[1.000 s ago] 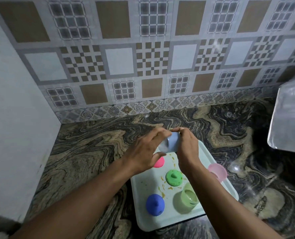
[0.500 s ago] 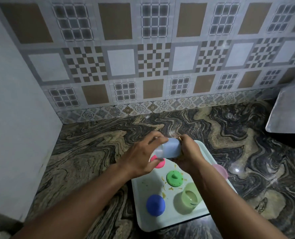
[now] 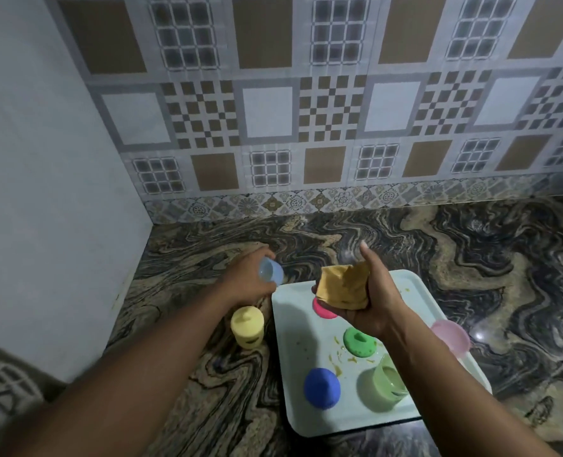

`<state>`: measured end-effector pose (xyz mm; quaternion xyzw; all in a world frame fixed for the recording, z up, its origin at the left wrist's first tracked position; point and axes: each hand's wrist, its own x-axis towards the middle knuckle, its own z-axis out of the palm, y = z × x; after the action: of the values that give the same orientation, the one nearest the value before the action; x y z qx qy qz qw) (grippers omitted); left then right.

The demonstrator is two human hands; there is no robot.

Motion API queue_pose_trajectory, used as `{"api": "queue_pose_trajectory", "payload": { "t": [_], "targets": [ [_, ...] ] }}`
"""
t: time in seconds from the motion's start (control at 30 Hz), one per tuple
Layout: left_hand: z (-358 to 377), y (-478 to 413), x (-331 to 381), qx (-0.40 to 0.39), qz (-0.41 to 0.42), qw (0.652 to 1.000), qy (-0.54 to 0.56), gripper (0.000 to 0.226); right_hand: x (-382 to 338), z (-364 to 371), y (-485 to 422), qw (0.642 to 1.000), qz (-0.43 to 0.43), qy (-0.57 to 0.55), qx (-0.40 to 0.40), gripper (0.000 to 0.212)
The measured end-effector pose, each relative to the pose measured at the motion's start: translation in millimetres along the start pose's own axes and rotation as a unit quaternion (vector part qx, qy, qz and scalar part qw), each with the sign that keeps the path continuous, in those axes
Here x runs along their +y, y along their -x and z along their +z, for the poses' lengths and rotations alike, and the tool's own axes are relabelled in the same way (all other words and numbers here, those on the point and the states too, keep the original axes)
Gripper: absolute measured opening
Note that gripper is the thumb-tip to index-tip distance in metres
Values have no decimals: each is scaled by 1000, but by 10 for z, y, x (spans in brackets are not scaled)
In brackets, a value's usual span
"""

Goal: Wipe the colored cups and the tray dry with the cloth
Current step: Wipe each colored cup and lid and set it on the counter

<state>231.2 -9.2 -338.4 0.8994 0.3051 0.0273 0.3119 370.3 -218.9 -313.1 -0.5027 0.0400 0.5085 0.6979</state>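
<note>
My left hand grips a pale blue cup above the counter, left of the white tray. My right hand holds a bunched yellow cloth over the tray's far end. On the tray stand an upturned red cup, partly hidden by the cloth, an upturned green cup, an upturned dark blue cup and an upright light green cup. A pink cup sits at the tray's right edge. A yellow cup stands upturned on the counter beside the tray. Yellow specks dot the tray.
The dark swirled marble counter runs back to a patterned tile wall. A plain white panel closes off the left side.
My hands have parted: the left carried the blue cup off to the left of the tray, and the right drew away with the cloth. The view shifted left, showing the yellow cup.
</note>
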Motion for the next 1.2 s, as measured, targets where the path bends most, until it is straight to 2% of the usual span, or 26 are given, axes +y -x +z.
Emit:
{"api": "queue_pose_trajectory", "payload": {
  "t": [0.1, 0.2, 0.43, 0.53, 0.6, 0.67, 0.7, 0.8, 0.9, 1.03, 1.2],
  "targets": [
    [32, -39, -179, -45, -50, 996, -59, 69, 124, 35, -19, 998, 7, 55, -6, 60],
    [103, -70, -282, -74, -85, 991, -71, 75, 213, 21, -37, 996, 9, 86, 34, 39],
    [212, -162, -320, -93, -105, 986, -89, 93, 204, -64, -57, 992, -13, 103, 73, 24],
    [238, -192, -300, -109, -112, 985, -76, 107, 117, -79, -32, 990, -28, 127, 60, 26],
    [226, -147, -180, -78, -68, 991, -85, 97, 43, -105, -31, 988, -47, 128, 75, 24],
    [237, -49, 15, -27, 23, 993, -116, 69, -11, -164, -27, 986, -66, 115, 101, 26],
    [259, 27, 132, -27, 65, 990, -125, 57, -21, -200, -10, 985, -74, 119, 105, 27],
    [428, 287, 439, -146, 150, 970, -126, 38, 0, -304, 9, 980, -86, 141, 114, 30],
    [674, 504, 616, -230, 192, 937, -181, 36, 53, -358, 45, 980, -74, 136, 123, 24],
    [919, 606, 620, -250, 238, 912, -223, 38, 124, -416, 94, 983, -67, 133, 106, 33],
    [1001, 664, 656, -256, 271, 889, -268, 35, 134, -487, 121, 975, -69, 151, 144, 19]
  ]
}}
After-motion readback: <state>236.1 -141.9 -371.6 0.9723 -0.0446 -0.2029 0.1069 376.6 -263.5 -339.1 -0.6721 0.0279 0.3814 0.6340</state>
